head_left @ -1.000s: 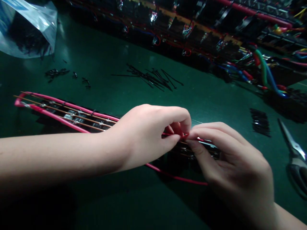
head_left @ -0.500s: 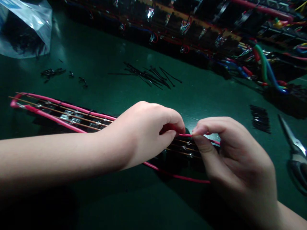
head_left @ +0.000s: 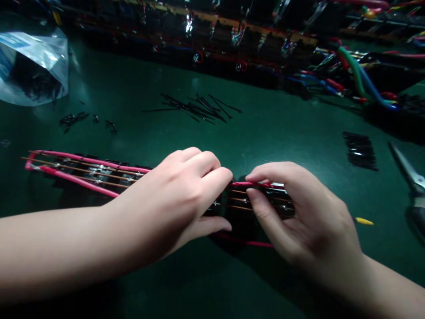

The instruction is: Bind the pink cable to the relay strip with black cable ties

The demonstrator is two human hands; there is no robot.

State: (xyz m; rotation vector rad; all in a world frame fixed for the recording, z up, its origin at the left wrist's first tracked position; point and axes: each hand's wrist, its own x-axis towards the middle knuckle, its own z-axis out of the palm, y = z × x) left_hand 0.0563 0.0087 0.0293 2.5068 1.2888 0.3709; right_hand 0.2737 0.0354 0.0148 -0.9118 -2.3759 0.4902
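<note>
Green surface [head_left: 285,128] carries a black wired strip [head_left: 244,201] beneath both hands, with cable ties [head_left: 199,107] strewn beyond it. The left hand [head_left: 186,192] lies across the strip, thumb apart from bent fingers, its grip impossible to tell; the right hand [head_left: 308,212] has thumb and forefinger parted beside the red wire [head_left: 239,183]

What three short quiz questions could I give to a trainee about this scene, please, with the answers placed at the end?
1. Which metal-bladed tool lies at the right edge of the view?
2. True or false: dark items show inside the clear plastic bag.
3. Fill in: the red cable runs between the thumb and forefinger of the ____ hand.

Key: 1. scissors; 2. true; 3. right.
</note>
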